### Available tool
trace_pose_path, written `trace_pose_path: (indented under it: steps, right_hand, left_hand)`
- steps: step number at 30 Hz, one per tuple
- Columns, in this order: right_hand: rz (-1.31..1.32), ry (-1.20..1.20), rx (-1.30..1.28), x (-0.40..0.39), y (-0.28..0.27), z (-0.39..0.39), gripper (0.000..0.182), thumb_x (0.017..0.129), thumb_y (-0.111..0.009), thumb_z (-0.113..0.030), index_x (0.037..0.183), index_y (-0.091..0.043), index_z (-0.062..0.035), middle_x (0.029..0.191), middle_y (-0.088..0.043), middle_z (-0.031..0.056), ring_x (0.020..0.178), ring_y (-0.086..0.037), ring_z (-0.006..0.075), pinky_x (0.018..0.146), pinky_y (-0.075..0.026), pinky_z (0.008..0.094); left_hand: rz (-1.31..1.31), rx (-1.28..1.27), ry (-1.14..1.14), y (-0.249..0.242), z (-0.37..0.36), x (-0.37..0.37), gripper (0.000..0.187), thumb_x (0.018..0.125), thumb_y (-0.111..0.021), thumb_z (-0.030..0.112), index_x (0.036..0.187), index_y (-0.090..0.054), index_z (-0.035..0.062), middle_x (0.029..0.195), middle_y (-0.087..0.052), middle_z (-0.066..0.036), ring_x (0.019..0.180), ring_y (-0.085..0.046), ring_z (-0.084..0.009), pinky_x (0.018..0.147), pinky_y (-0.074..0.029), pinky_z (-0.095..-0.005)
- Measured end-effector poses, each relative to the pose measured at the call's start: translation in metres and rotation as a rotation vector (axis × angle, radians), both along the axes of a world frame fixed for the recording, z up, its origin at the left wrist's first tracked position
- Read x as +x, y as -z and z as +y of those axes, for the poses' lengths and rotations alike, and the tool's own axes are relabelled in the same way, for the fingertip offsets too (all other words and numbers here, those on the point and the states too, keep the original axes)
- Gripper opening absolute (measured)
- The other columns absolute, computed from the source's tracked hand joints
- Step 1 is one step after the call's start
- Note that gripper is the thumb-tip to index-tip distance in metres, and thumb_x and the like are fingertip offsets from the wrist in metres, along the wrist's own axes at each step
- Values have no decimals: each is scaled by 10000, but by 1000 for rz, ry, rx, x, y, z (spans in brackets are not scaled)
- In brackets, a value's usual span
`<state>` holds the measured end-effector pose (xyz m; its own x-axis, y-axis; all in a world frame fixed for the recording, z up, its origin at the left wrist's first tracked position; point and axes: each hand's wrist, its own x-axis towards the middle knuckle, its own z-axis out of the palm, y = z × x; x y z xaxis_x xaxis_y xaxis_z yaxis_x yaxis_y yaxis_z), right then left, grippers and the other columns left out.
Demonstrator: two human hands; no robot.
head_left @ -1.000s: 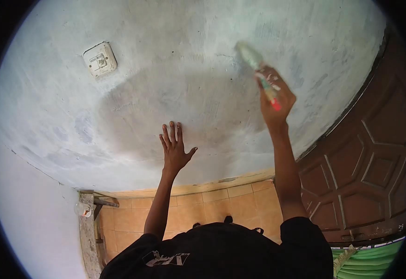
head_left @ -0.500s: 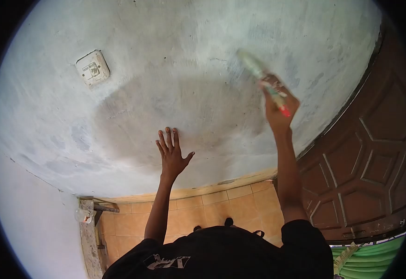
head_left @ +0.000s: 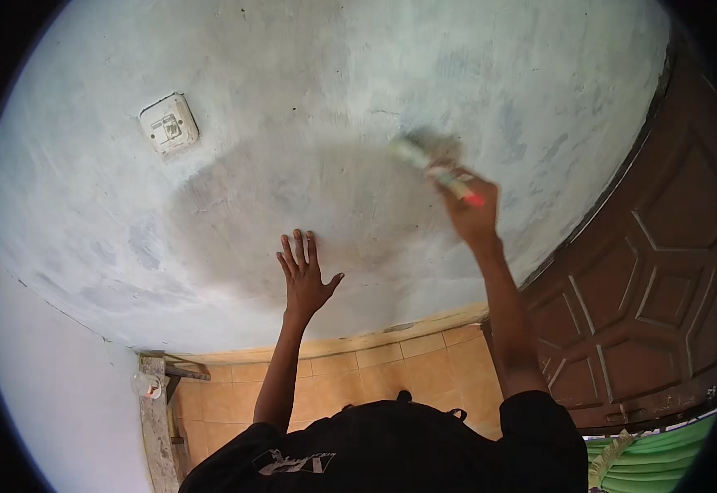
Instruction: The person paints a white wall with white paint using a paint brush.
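My right hand (head_left: 475, 209) is closed around a hand tool (head_left: 414, 154) with a long, pale head and a red-tipped handle. Motion blurs the tool, and I cannot tell its exact kind. Its head points up and left, at the pale, patchy wall (head_left: 309, 99), close to the upper right edge of a large greyish-brown area. A dark, smeared shadow lies just above it. Lower and further left, my left hand (head_left: 303, 283) is open, fingers spread upward against the wall, holding nothing.
A dirty white switch plate (head_left: 169, 125) sits on the wall at upper left. A brown panelled door (head_left: 621, 287) stands on the right, above a green curtain (head_left: 654, 456). At lower left is a worn wooden bench (head_left: 157, 419). Orange tiles (head_left: 424, 366) cover the floor.
My right hand has moved down and left with the tool, whose head has gone from the bluish patch to the brownish area's edge. My left hand has stayed nearly still.
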<state>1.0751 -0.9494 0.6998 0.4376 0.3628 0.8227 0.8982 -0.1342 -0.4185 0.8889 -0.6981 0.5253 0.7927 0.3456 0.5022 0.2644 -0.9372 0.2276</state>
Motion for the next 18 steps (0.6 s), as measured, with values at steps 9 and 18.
trace_pose_path:
  steps: [9, 18]
  right_hand:
    - [-268, -57, 66, -9, 20, 12, 119, 835, -710, 50, 946, -711, 7, 1015, -732, 181, 982, -725, 288, 839, -588, 348]
    - [781, -215, 580, -28, 92, 1, 233, 950, -709, -159, 1100, -627, 0, 1065, -687, 55, 854, -678, 134, 669, -538, 265]
  left_hand:
    - [27, -20, -8, -7, -3, -3, 1118, 780, -810, 445, 1568, -165, -15, 1641, -3, -258, 1496, 81, -506, 1168, -123, -679]
    - [-47, -107, -29, -24, -20, -13, 1022, 830, -784, 378, 1600, -170, 106, 1658, -71, -189, 1520, -15, -449, 1185, -143, -640]
